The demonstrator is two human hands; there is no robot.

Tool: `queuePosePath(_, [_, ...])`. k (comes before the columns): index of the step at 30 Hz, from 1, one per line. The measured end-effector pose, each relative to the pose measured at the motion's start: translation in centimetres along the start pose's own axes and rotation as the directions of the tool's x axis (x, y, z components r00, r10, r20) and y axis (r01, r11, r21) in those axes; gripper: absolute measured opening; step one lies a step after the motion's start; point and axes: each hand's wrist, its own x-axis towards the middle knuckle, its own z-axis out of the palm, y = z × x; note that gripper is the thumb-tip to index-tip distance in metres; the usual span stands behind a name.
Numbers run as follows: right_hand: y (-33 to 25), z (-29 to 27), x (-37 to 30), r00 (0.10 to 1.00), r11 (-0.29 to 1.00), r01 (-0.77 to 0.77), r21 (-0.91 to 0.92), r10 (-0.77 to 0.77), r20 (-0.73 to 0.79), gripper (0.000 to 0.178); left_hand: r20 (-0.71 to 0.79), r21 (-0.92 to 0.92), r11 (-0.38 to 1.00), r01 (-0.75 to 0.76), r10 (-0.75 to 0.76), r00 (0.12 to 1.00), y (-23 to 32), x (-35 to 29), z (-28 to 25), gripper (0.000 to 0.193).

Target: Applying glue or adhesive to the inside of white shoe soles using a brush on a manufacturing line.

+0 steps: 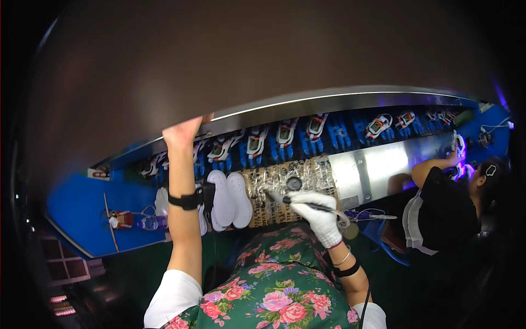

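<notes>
Right hand [320, 211], gloved, is gripping a tool [298, 202], long axis pointing left toward white soles [230, 198] lying just beside it on the desk [82, 208]. Left hand [181, 131] is reaching far up to the conveyor [329, 134]; grip unclear.

Single head-worn fisheye view, looking steeply down, close over the workbench [350, 170], forearms entering from the lower edge

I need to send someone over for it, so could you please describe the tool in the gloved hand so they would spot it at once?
Start at the long blue conveyor of shoes and find the paper-covered pad at its near edge, right of the white soles. Over that pad the right hand, in a white glove, holds a slim dark pen-like tool. It is the only thin, pointed thing there.
</notes>
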Motion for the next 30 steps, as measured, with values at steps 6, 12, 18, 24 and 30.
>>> queuePosePath(6, [0.6,-0.2,-0.9,0.994,0.992,-0.096,0.081,0.100,-0.043,0.014,0.218,0.872,0.408,-0.273,0.175,0.960,-6.4,3.1,2.7,0.045])
queuePosePath(12, [2.1,-1.1,-1.4,0.990,0.991,-0.097,0.093,0.105,-0.095,0.016,0.445,0.415,-0.788,-0.455,-0.260,0.857,-14.9,9.0,8.8,0.048])
queuePosePath(18, [2.6,-2.2,-2.6,0.986,0.989,-0.096,0.112,0.110,-0.125,0.017,0.411,0.670,-0.626,-0.399,-0.136,0.902,-18.2,7.7,9.9,0.029])
queuePosePath(24, [3.7,-3.4,-3.0,0.975,0.981,-0.139,0.138,0.160,-0.155,0.018,0.381,0.757,-0.481,-0.442,-0.223,0.897,-23.2,8.8,10.3,0.038])
queuePosePath(30, [4.5,-4.4,-3.2,0.962,0.969,-0.122,0.215,0.169,-0.215,0.018,0.505,0.700,-0.533,-0.475,-0.101,0.857,-17.3,9.5,10.2,0.063])
